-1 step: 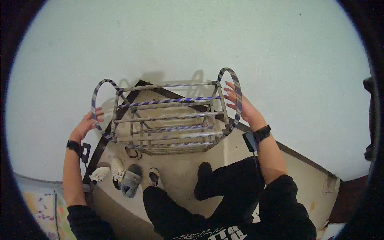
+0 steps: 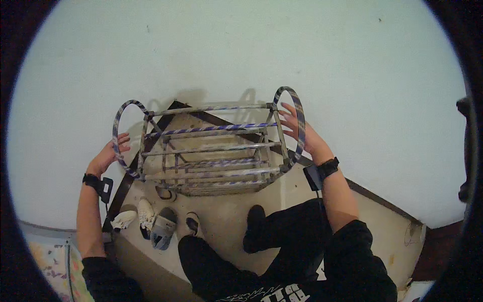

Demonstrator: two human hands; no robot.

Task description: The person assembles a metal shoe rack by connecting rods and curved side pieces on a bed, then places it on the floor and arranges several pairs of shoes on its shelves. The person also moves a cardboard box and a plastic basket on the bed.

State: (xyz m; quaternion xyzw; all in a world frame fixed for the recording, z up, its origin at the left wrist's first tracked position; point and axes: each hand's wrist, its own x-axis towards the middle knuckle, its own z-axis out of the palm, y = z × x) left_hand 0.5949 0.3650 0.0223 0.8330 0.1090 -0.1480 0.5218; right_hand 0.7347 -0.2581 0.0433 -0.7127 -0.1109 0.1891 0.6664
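Head view, striped tubular rack (image 2: 211, 129), looped ends (image 2: 302, 126)

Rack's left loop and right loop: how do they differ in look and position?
The left loop sits lower in the picture; the right loop reaches higher.
The left hand's fingers show through the left loop's middle to lower part; the right hand's show through the right loop's upper half.
Both are rounded, striped in dark and pale tones, and joined to the rack's ends.

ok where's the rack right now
In the head view, the rack stands near the middle, by the corner of the dark skirting, between the left hand and right hand.
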